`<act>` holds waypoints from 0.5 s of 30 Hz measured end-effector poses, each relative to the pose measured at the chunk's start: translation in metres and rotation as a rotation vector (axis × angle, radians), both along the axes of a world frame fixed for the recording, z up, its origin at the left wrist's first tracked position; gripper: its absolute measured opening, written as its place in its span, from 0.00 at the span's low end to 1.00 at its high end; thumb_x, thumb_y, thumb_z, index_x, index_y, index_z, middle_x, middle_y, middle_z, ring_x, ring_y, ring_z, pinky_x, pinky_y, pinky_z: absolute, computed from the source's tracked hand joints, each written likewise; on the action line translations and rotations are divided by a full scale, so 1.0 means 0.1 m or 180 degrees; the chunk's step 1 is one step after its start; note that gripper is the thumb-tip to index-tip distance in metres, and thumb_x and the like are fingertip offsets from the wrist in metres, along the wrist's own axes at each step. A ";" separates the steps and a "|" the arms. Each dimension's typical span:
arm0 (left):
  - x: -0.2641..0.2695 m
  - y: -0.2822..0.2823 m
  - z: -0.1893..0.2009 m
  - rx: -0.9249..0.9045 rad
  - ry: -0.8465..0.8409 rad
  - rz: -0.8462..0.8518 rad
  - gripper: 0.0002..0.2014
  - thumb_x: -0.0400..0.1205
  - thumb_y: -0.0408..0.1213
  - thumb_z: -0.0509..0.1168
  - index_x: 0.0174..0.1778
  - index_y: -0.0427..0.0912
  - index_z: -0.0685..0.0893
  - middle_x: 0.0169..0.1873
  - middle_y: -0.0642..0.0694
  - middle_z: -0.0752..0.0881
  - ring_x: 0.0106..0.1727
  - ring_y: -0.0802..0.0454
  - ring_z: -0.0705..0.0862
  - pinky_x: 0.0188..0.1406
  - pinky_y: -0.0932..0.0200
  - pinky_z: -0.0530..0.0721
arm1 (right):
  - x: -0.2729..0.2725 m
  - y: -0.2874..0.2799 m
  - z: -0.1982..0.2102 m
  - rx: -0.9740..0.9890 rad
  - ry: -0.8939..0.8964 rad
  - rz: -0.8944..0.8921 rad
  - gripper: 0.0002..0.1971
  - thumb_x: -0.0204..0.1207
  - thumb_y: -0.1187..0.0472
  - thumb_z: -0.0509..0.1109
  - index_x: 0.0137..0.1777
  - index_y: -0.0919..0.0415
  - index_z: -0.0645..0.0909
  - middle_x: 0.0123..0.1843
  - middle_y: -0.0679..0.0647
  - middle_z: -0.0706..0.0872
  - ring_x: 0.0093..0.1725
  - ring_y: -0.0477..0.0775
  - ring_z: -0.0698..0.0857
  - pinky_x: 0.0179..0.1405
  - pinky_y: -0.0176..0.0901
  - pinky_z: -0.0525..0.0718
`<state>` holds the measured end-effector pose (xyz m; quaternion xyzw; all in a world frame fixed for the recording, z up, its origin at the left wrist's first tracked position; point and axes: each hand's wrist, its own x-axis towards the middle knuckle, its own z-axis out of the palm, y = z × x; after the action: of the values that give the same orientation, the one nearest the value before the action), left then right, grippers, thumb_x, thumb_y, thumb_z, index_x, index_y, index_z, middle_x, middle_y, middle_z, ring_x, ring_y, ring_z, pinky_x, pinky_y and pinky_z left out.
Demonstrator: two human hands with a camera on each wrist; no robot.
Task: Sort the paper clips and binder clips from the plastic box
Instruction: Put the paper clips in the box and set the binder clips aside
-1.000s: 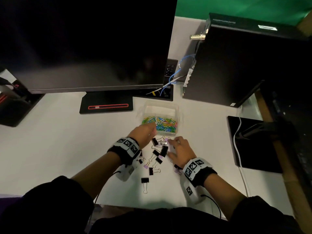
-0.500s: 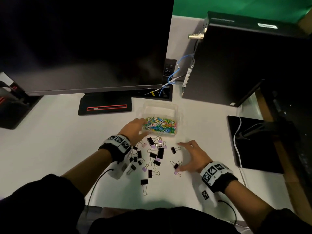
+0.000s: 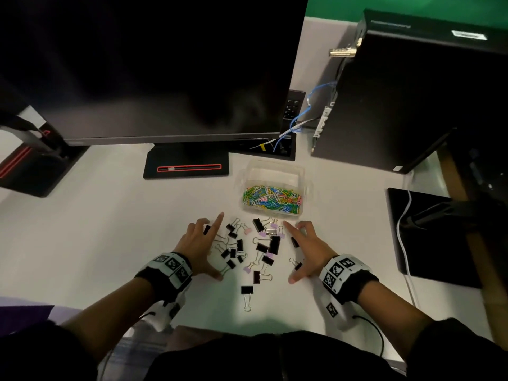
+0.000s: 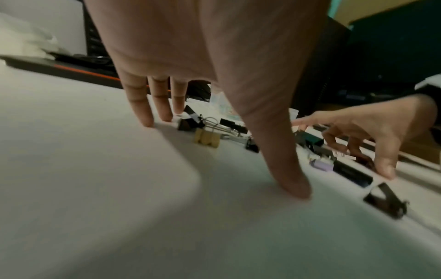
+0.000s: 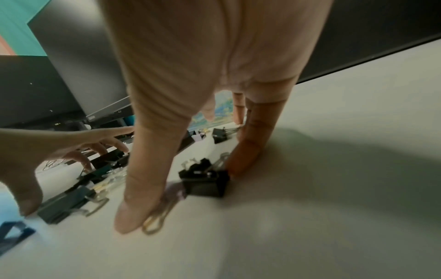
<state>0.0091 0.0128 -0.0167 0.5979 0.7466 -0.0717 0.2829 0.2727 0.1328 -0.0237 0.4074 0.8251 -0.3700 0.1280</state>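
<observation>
A clear plastic box (image 3: 275, 171) on the white desk holds a heap of coloured paper clips (image 3: 272, 200). In front of it lie several black and lilac binder clips (image 3: 258, 247), scattered. My left hand (image 3: 202, 247) rests on the desk left of the pile, fingers spread and straight, tips down (image 4: 296, 188). My right hand (image 3: 305, 250) stands spread on the pile's right side; its thumb (image 5: 133, 213) and a finger touch a black binder clip (image 5: 205, 184). Neither hand holds anything.
A large dark monitor (image 3: 154, 67) on its stand (image 3: 187, 163) is behind the box. A black computer tower (image 3: 412, 94) with cables stands at the back right, a black pad (image 3: 428, 232) at the right. One binder clip (image 3: 246, 294) lies alone near the desk's front edge.
My left hand has left the box and dropped to the left of the clips. My right hand has swung out and back to the right edge; both now bracket the spread pile.
</observation>
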 end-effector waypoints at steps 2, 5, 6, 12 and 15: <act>0.04 0.06 0.00 0.0034 -0.0325 0.0198 0.71 0.54 0.55 0.82 0.81 0.49 0.36 0.74 0.40 0.57 0.73 0.39 0.63 0.77 0.47 0.67 | -0.11 0.01 -0.03 -0.0030 0.0084 -0.0018 0.68 0.48 0.54 0.87 0.80 0.48 0.41 0.76 0.55 0.49 0.75 0.57 0.63 0.72 0.41 0.68; 0.12 0.16 -0.02 0.0003 -0.0522 0.0223 0.64 0.58 0.48 0.83 0.82 0.44 0.46 0.72 0.40 0.58 0.73 0.40 0.65 0.77 0.52 0.67 | -0.26 0.00 -0.06 -0.0053 0.0203 0.0003 0.64 0.49 0.55 0.87 0.80 0.51 0.46 0.74 0.57 0.52 0.77 0.57 0.61 0.74 0.40 0.65; 0.16 0.19 -0.03 -0.0008 -0.0563 0.0216 0.61 0.59 0.47 0.83 0.81 0.44 0.50 0.72 0.40 0.58 0.73 0.40 0.66 0.77 0.52 0.68 | -0.31 -0.01 -0.07 -0.0034 0.0214 0.0034 0.63 0.50 0.54 0.86 0.80 0.53 0.48 0.74 0.58 0.53 0.77 0.56 0.60 0.73 0.37 0.63; 0.36 0.31 -0.03 0.0136 -0.0674 0.0276 0.46 0.64 0.44 0.80 0.75 0.43 0.63 0.68 0.40 0.66 0.68 0.41 0.72 0.70 0.49 0.74 | -0.49 -0.03 -0.07 0.0120 0.0389 0.0040 0.50 0.53 0.58 0.85 0.75 0.54 0.64 0.66 0.58 0.62 0.66 0.55 0.69 0.67 0.38 0.70; 0.40 0.33 -0.03 0.0145 -0.0650 0.0275 0.42 0.63 0.46 0.80 0.70 0.43 0.66 0.64 0.41 0.69 0.64 0.42 0.73 0.65 0.49 0.76 | -0.52 -0.03 -0.05 0.0105 0.0413 -0.0105 0.41 0.56 0.60 0.82 0.70 0.52 0.69 0.62 0.56 0.66 0.60 0.56 0.74 0.61 0.44 0.78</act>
<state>0.0488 0.0462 -0.0197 0.5756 0.7404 0.0189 0.3466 0.2211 0.1301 -0.0284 0.3981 0.8308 -0.3840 0.0613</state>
